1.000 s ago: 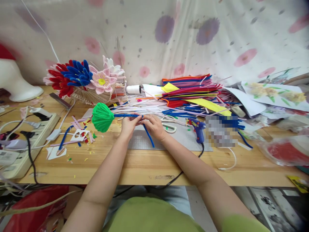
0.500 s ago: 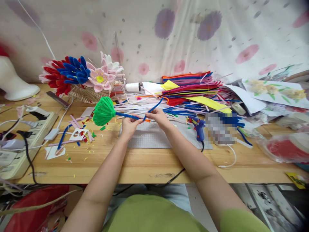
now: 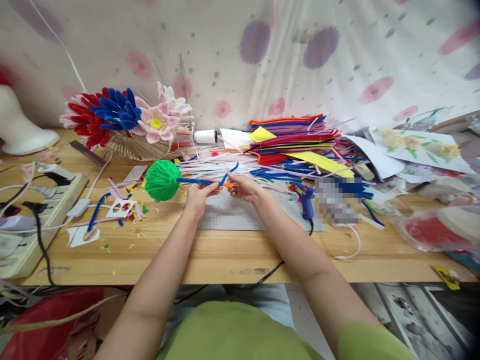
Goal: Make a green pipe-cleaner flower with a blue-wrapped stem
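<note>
A green fan-shaped pipe-cleaner flower head (image 3: pixel 162 180) points left on a straight stem (image 3: pixel 191 180) wrapped in blue pipe cleaner. My left hand (image 3: pixel 199 195) is closed round this stem, thumb on top. Just past its fingers the bare orange end (image 3: pixel 227 185) of the stem sticks out to the right. A loose length of blue pipe cleaner (image 3: pixel 233 168) rises from the wrapped part to the right hand's fingertips. My right hand (image 3: pixel 243 189) is closed there, its fingers beside the orange end. Its exact pinch is partly hidden.
A grey cutting mat (image 3: pixel 225 215) lies under the hands, with a blue glue gun (image 3: pixel 306 202) to the right. Bundles of pipe cleaners (image 3: pixel 292 142) lie behind. Finished flowers (image 3: pixel 120 110) stand back left, a power strip (image 3: pixel 56 215) at far left.
My right hand has moved slightly down, closer to the orange stem end. The loose blue length looks shorter, and the green head has turned and tilted a little lower.
</note>
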Tool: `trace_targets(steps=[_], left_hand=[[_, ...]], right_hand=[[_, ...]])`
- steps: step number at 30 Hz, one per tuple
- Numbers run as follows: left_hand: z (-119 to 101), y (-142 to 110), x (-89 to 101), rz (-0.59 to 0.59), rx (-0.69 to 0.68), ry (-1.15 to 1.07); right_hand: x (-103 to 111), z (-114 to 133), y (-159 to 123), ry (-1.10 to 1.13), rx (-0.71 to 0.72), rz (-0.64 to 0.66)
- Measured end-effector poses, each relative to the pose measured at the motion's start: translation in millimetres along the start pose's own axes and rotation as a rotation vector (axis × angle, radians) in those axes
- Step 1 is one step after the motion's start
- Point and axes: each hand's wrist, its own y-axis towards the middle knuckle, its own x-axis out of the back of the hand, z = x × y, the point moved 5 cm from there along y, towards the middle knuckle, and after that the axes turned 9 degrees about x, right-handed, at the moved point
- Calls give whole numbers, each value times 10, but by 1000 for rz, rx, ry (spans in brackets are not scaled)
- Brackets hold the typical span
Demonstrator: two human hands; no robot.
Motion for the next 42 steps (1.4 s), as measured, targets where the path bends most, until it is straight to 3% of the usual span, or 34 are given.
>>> trace_targets(steps=[6, 11, 14, 16, 18, 20, 25, 28, 32, 35, 39, 42], left_hand=[[-39, -47, 20, -15, -6, 64], [-84, -89, 14, -9, -29, 111], [-104, -101, 3, -2, -24, 148], [-110, -105, -4, 7, -21, 166], [-106, -107, -3, 15, -16, 178], [-92, -102, 16, 8, -7, 178], [-60, -81, 131, -55, 18, 140], [-55, -68, 189, -76, 40, 139], [-53, -45, 192, -56, 58, 147], [-50, -33, 162, -37, 63, 145], [-43, -39, 142, -36, 79, 143], [-47, -42, 165, -79, 80, 130]], right_hand=[[170, 219, -105, -131, 410, -60], [178, 416, -290, -500, 764, -221], [-36, 506, -415, -847, 982, -136], [-187, 502, -434, -996, 1038, -8], [-277, 475, -390, -1013, 1019, 100], [-276, 466, -305, -883, 961, 113], [24, 542, -175, -399, 887, -137], [215, 537, -206, -436, 786, -238], [252, 349, -236, -726, 473, -85], [149, 211, -182, -656, 368, 56], [3, 134, -7, -429, 336, 40], [-122, 228, -2, -521, 510, 3]])
